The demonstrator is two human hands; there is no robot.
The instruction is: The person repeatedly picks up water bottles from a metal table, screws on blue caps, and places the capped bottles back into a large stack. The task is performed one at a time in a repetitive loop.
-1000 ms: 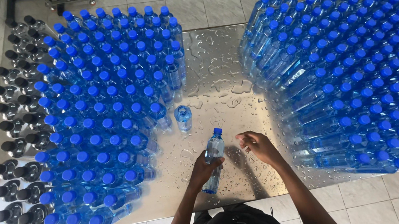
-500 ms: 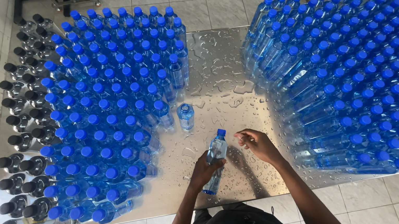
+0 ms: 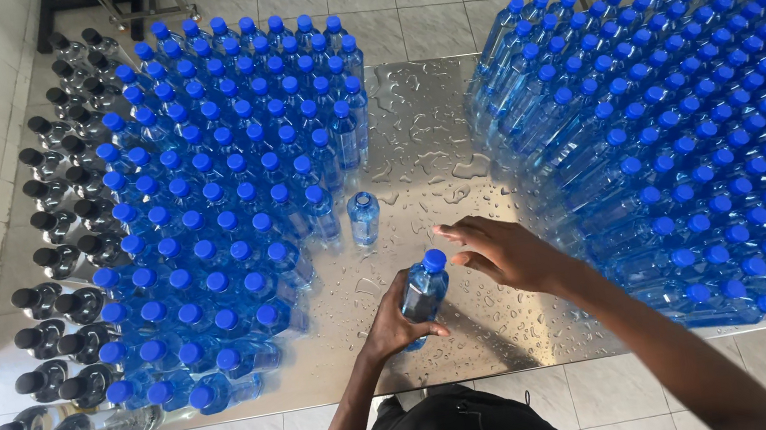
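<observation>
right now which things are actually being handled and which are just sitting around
In hand:
- capped bottle, gripped by the left hand
- right hand, open beside the cap
- uncapped bottle, standing alone close by

Sitting around:
- blue-capped bottles at left and right
- black-capped bottles
- wet steel table

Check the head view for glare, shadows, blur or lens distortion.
Head view: sharp overall; soft glare on the wet steel table between the bottle groups; the right hand and left hand, which grips the bottle, cast faint shadows; wide-angle distortion fans the blue-capped bottles outward at the right.
</observation>
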